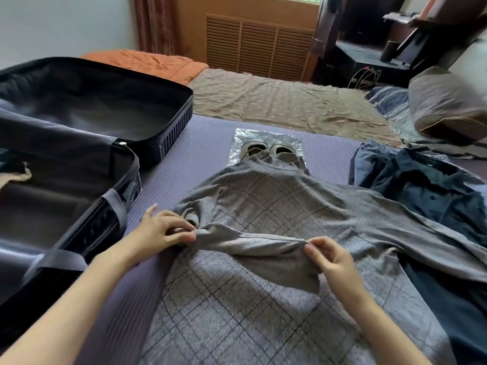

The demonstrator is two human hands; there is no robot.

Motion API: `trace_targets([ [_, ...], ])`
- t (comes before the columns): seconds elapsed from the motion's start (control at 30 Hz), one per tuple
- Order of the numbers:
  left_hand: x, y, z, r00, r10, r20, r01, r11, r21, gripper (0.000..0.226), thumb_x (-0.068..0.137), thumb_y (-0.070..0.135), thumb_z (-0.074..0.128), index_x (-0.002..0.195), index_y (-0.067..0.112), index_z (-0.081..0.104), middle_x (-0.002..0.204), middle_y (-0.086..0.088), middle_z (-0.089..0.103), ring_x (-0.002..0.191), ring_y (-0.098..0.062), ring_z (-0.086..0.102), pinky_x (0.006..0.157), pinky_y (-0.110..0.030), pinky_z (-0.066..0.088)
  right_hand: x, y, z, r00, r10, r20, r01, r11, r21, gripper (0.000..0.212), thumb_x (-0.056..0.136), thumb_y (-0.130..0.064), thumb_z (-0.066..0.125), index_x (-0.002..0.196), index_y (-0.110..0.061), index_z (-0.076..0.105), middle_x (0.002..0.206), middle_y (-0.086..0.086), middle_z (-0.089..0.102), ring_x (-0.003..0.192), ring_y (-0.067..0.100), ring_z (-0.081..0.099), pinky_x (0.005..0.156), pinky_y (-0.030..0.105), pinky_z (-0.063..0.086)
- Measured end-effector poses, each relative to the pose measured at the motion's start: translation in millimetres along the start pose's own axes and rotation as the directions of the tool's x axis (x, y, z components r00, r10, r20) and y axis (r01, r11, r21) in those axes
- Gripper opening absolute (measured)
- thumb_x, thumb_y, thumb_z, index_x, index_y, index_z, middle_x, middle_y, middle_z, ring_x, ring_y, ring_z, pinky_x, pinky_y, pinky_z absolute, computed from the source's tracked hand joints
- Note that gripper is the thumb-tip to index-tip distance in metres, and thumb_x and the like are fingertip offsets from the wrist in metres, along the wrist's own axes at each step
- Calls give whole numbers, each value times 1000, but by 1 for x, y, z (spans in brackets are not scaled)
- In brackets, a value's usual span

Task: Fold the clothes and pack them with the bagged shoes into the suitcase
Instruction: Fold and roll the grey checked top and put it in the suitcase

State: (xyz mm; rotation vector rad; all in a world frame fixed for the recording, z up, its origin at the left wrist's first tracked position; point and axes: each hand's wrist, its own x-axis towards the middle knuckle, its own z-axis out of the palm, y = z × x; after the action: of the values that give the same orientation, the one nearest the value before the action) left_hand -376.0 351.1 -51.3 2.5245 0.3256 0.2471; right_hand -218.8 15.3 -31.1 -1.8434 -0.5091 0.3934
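Note:
A grey checked sweater [263, 206] lies spread on the purple bed cover, collar pointing away from me. Its left sleeve is folded across the chest. My left hand [163, 230] pinches the sleeve near the shoulder fold, and my right hand [329, 259] pinches the sleeve's upper edge near the middle. Beyond the collar a pair of grey shoes sits in a clear plastic bag [266, 143], partly covered by the collar. The dark open suitcase [163, 106] lies to the left; some cloth shows at its left edge.
A dark blue shirt [427, 191] and light blue cloth [369, 164] lie heaped to the right, partly under the sweater's other sleeve. A pillow [448, 106] sits at far right. Farther back lie a brown sheet [276, 101] and an orange blanket [147, 61].

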Motion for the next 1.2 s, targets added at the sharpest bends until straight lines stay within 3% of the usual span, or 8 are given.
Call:
trace_targets([
  [0.2,15,-1,-11,987,50,-154,-65,993,-94,44,55,93,38,89,68,52,88,16,68,91,-2,57,112,-39,10,16,-8,-21,999,26,-25,-28,997,-66,6,89,-17,63,87,-17,68,83,2,71,83,17,66,74,24,51],
  [0.3,44,13,-20,973,66,-220,-80,995,-56,30,74,66,60,93,43,61,93,13,64,94,-10,59,105,-42,29,23,1,-25,999,-9,-36,-8,892,-451,6,91,-28,60,94,-25,65,91,-7,67,91,15,62,78,24,49],
  [0.37,59,20,-16,969,8,-248,-27,997,-72,27,79,37,72,101,26,62,100,8,59,103,-15,56,100,-37,36,20,11,-21,996,-91,-5,63,730,-681,29,91,-40,56,115,-25,61,111,-8,58,110,12,49,96,27,37],
  [0.5,46,12,-9,969,-58,-241,33,994,-107,28,70,39,75,94,30,63,102,7,63,104,-13,55,99,-34,39,6,24,-2,981,-107,159,186,735,-652,78,74,-85,27,122,-32,58,121,-19,48,117,3,36,103,26,28],
  [0.6,23,-2,-10,982,-135,-130,97,960,-263,33,70,25,80,97,34,64,108,9,66,105,1,55,97,-14,36,4,28,0,976,-193,103,214,748,-628,53,84,-59,55,128,-29,55,122,-18,49,120,4,36,107,30,30],
  [0.7,15,-13,-9,973,-164,-165,113,953,-280,37,72,18,79,101,36,63,106,11,67,107,0,57,105,-26,36,13,26,-1,979,-206,16,177,799,-575,45,83,-27,71,125,-28,56,105,-27,48,111,7,43,100,30,35],
  [0.97,44,-4,-11,945,-184,-270,101,950,-296,2,81,33,67,82,32,68,85,12,68,88,0,57,99,-34,37,39,31,-8,960,-273,-66,194,815,-547,14,85,-12,67,83,-25,65,89,-10,66,91,14,59,89,38,46],
  [1.2,106,3,-34,979,-153,-133,118,964,-238,42,82,51,61,77,9,69,67,-12,61,68,-15,52,66,-30,38,82,-5,-53,975,-149,-164,93,946,-312,15,94,-10,56,88,-23,60,89,-1,66,87,17,62,73,21,49],
])
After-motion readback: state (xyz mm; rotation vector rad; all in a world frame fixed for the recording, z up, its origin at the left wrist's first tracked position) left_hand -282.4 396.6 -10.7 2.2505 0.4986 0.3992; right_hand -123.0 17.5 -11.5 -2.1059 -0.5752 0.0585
